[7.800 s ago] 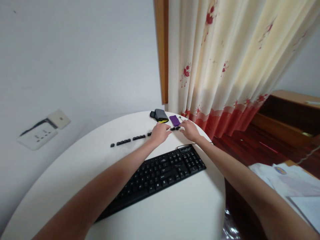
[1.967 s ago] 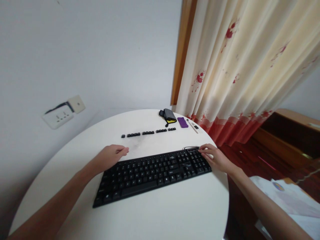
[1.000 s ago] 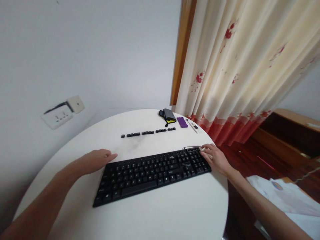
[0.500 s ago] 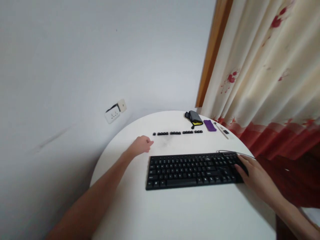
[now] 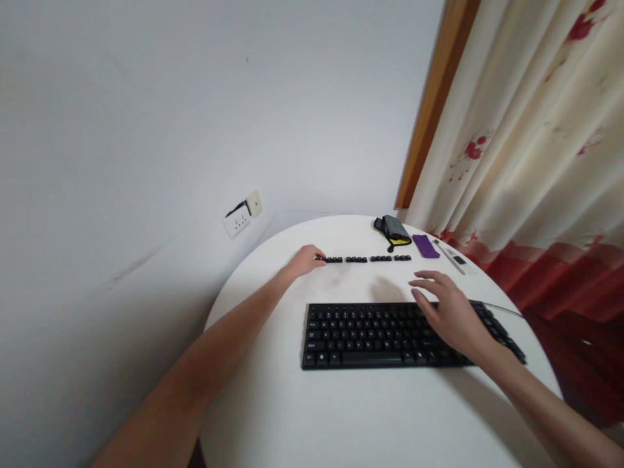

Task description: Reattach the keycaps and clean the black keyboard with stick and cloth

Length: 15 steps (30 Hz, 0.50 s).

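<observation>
A black keyboard [image 5: 370, 335] lies on the white round table [image 5: 341, 416], its top row of keys gone. Loose black keycaps [image 5: 357, 259] are lined up in small groups behind it. My left hand [image 5: 307, 259] is at the left end of that line, thumb and forefinger closed around the single keycap [image 5: 318, 258] there, which they partly cover. Above the right half of the keyboard hangs my right hand [image 5: 451, 312], fingers spread and nothing in them. It hides some of the keys.
At the table's back right lie a grey and black pouch [image 5: 396, 229] with yellow lining, a purple cloth [image 5: 426, 246] and a slim white tool [image 5: 449, 257]. A wall socket [image 5: 237, 221] is to the left, a curtain [image 5: 517, 149] to the right. The keyboard's cable [image 5: 504, 309] trails off right.
My left hand has moved forward to the end keycap and closed around it. My right hand has left the keyboard's right end and risen leftward over the keys. The view has shifted slightly left.
</observation>
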Available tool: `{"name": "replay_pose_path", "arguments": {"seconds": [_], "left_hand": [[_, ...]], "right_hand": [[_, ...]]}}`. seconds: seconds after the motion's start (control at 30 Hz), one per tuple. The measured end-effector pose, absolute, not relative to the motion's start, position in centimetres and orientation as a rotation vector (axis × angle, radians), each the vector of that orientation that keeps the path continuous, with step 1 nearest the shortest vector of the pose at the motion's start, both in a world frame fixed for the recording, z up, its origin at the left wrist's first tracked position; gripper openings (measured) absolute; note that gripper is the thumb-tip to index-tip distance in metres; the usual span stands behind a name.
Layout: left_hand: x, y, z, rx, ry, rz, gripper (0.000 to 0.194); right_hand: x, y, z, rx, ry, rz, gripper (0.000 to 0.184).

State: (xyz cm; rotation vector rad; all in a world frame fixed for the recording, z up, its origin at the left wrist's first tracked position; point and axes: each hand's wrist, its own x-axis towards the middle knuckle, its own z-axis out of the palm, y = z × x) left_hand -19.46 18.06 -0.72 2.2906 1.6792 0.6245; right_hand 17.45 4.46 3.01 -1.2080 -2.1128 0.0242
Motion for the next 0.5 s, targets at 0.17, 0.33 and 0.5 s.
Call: {"name": "replay_pose_path", "arguments": {"seconds": [0.17, 0.33, 0.5], "left_hand": [[-19.1, 16.4, 0.4, 2.222, 1.666, 0.650, 0.019], [-17.9, 11.1, 3.1, 2.187, 1.495, 0.702, 0.022], [-16.9, 6.3, 4.7, 2.148, 1.372, 0.748, 0.022]], "right_hand": [[13.4, 5.2, 4.3, -1.081, -2.108, 0.223, 0.020], [7.3, 7.3, 3.1, -1.000, -2.040, 0.563, 0.011], [2.1, 7.9, 0.7, -0.902, -1.986, 0.773, 0.007]]}}
